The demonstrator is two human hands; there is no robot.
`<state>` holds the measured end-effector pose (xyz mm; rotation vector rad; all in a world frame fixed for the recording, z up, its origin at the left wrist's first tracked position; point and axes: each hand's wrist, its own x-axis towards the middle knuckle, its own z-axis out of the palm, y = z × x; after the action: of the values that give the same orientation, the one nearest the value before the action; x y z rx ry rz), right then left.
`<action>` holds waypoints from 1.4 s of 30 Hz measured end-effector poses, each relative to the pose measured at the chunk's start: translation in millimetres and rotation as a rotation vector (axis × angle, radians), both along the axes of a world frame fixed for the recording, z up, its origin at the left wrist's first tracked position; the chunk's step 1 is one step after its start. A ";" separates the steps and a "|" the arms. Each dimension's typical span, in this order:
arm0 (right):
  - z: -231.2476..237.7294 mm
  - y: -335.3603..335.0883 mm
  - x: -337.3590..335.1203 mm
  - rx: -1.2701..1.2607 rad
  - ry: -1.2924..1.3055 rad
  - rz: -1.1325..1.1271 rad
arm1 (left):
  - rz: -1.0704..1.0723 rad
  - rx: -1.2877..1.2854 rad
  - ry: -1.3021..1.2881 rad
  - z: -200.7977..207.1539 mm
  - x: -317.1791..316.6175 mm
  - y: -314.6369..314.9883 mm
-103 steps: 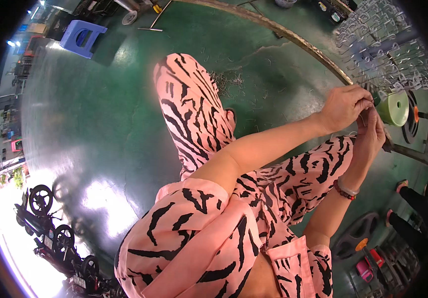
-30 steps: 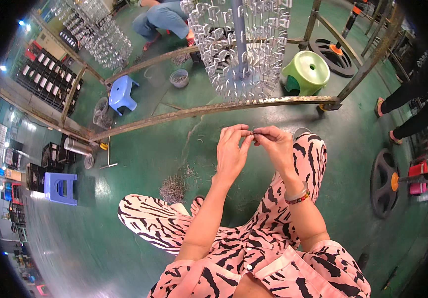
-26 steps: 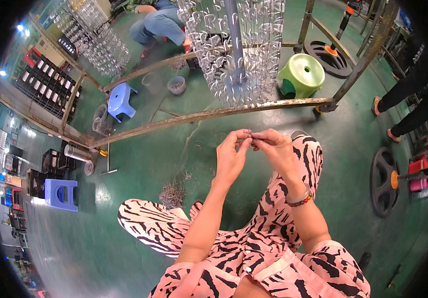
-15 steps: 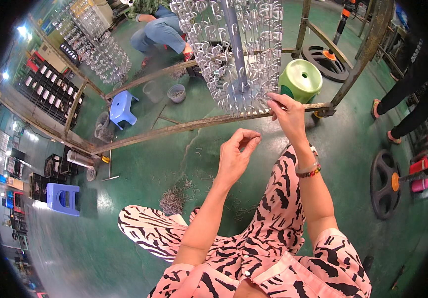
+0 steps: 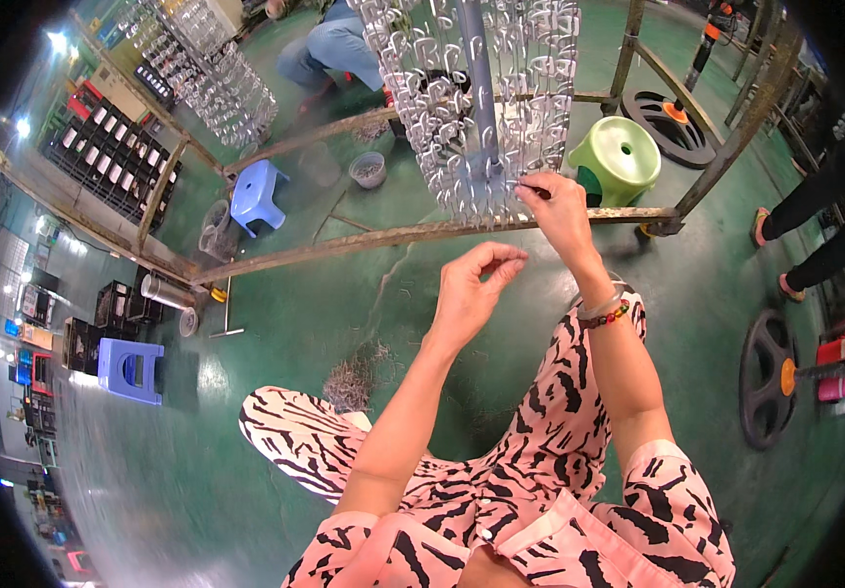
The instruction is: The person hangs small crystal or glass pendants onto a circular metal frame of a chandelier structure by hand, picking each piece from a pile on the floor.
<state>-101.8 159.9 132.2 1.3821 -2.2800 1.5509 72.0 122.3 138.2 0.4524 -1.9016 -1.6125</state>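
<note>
A hanging rack (image 5: 486, 108) carries many small bent silver metal pieces around a grey pole. My right hand (image 5: 562, 211) is at its lower end, thumb and fingers pinched together by the lowest pieces. Whatever those fingertips hold is too small to name. Lower and to the left, my left hand (image 5: 470, 294) is held in the air below the metal frame bar, its thumb and index finger brought together. Anything in that pinch cannot be made out. A pile of small metal pieces (image 5: 349, 384) lies on the green floor near my left knee.
A rusty metal frame (image 5: 422, 233) surrounds the rack. Beyond it are a green stool (image 5: 619, 162), a blue stool (image 5: 258, 196) and a bucket of small parts (image 5: 368, 171). Another person crouches behind (image 5: 339, 54); someone's dark-trousered legs (image 5: 820, 235) stand at right.
My right hand's fingertips have moved left along the rack's lower end. My left hand has shifted slightly right and up. The whole view has turned a little, so the surroundings appear farther right.
</note>
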 end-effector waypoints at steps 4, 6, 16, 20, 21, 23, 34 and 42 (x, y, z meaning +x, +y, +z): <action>2.7 9.1 13.5 0.046 -0.080 -0.073 | 0.059 -0.040 -0.010 -10.0 -15.0 -15.5; 6.7 15.6 19.6 0.097 -0.132 -0.117 | 0.076 -0.096 -0.026 -15.3 -23.0 -22.6; 15.2 49.0 33.2 0.192 -0.275 0.057 | 0.026 -0.089 0.031 -30.1 -25.9 -11.2; 14.4 54.8 38.3 0.159 -0.107 0.012 | 0.121 -0.218 0.029 -37.1 -25.3 -7.3; 15.3 56.4 38.6 0.162 -0.022 -0.034 | 0.154 -0.254 0.046 -40.4 -28.7 -7.3; 9.6 65.1 38.3 0.146 -0.041 -0.001 | 0.168 -0.195 0.079 -45.4 -31.7 -1.9; -18.1 76.4 44.6 0.093 -0.369 0.037 | 0.146 -0.137 0.239 -75.1 -46.1 8.5; -45.6 61.0 45.0 0.018 -0.413 0.001 | 0.139 -0.137 0.242 -82.9 -35.3 0.2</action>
<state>-56.8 220.9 86.6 1.1506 -2.5119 1.9780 36.6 122.5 55.3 0.3095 -1.7454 -1.3706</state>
